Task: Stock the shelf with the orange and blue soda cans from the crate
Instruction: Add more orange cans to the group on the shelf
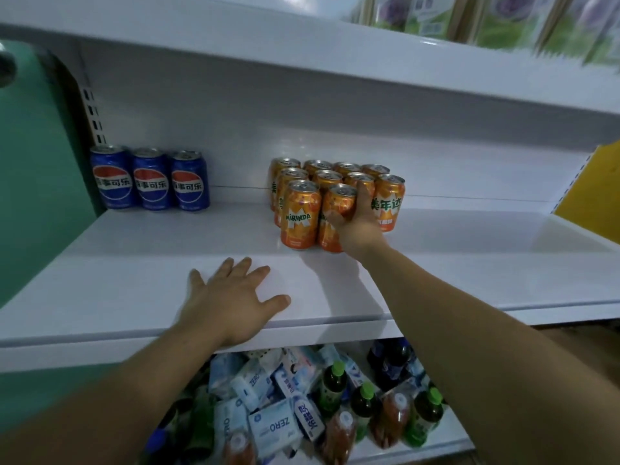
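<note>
A white shelf unit stands against a green wall [33, 213], with a yellow panel [590, 182] at its right end. The middle shelf [134, 280] carries the task's things. Blurred cartons [503, 18] sit on the board above. On the board below lie packets [271, 427] and green-capped bottles [364, 401]. No crate is in view.

The orange cans [300, 213] stand upright in tight rows near the middle of the shelf, toward its back. Three blue cans [151, 179] stand side by side in the back left corner, well apart from them.

The left hand [231, 303] lies flat with spread fingers on the front edge of the shelf. The right hand [359, 226] wraps round the side of a front-row orange can [339, 203], which touches its neighbours.

If full, such a can is probably weighty for its size and stiff, but its thin, smooth wall may slip or dent. A grip round the mid-body looks safest.
</note>
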`<action>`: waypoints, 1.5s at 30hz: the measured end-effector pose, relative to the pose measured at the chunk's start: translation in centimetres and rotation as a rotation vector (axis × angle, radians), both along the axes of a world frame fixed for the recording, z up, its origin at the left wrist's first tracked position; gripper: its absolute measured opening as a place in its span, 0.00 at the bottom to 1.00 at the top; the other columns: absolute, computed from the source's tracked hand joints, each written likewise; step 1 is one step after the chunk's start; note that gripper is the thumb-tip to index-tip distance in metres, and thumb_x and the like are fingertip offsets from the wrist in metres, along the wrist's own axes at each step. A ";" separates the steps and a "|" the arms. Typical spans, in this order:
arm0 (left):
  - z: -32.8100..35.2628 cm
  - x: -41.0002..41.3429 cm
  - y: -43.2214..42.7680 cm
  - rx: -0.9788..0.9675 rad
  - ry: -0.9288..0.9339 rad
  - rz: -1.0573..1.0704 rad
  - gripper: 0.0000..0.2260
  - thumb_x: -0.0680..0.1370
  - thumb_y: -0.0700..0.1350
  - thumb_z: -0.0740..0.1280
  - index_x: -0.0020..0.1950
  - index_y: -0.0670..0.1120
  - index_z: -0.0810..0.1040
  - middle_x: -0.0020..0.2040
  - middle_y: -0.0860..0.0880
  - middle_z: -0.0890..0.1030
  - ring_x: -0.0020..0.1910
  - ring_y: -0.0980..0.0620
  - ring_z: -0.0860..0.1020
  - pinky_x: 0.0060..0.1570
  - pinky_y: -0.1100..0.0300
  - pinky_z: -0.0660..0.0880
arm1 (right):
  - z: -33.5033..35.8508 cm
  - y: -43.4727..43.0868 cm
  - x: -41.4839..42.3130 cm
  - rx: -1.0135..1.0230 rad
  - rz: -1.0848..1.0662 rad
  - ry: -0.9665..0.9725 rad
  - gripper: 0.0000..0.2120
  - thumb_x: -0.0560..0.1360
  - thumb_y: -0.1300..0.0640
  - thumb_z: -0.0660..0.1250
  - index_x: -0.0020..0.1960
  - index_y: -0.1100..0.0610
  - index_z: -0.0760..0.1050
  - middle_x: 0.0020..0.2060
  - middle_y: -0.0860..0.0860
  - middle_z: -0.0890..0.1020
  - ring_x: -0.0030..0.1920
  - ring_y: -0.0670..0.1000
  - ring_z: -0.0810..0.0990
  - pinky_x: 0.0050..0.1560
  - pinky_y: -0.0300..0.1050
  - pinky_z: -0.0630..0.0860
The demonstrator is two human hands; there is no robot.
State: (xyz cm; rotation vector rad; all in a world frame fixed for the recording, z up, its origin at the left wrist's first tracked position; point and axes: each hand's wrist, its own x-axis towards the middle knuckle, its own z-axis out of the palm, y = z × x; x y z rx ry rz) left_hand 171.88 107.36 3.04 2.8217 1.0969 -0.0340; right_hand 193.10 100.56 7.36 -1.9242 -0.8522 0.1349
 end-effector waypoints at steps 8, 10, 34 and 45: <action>0.1 0.0 0.1 -0.034 0.035 0.005 0.35 0.73 0.73 0.44 0.77 0.59 0.46 0.79 0.55 0.44 0.77 0.51 0.43 0.72 0.36 0.42 | 1.7 -0.6 -0.9 -0.129 0.003 -0.035 0.39 0.77 0.46 0.64 0.78 0.45 0.43 0.73 0.55 0.65 0.70 0.61 0.68 0.67 0.55 0.67; 0.4 0.1 0.2 -0.055 0.057 0.002 0.35 0.73 0.73 0.44 0.77 0.59 0.45 0.79 0.55 0.43 0.77 0.51 0.42 0.71 0.35 0.42 | 2.3 -2.4 -1.2 -0.217 0.030 -0.101 0.39 0.77 0.43 0.64 0.79 0.48 0.45 0.74 0.56 0.64 0.70 0.61 0.67 0.67 0.54 0.67; 6.9 13.1 -36.3 -0.251 -0.004 -1.048 0.31 0.75 0.59 0.66 0.75 0.50 0.62 0.74 0.50 0.64 0.71 0.50 0.65 0.69 0.55 0.65 | 7.2 -47.0 -2.7 -0.869 -0.620 -0.075 0.31 0.78 0.41 0.62 0.76 0.54 0.60 0.71 0.55 0.69 0.67 0.57 0.72 0.59 0.49 0.71; -1.7 19.1 -49.2 -0.304 0.250 -1.285 0.29 0.75 0.61 0.65 0.73 0.51 0.65 0.71 0.50 0.69 0.68 0.48 0.69 0.66 0.51 0.68 | -2.7 -61.4 -2.6 -0.952 -0.846 0.215 0.33 0.79 0.42 0.62 0.78 0.56 0.57 0.75 0.54 0.63 0.74 0.55 0.64 0.69 0.48 0.64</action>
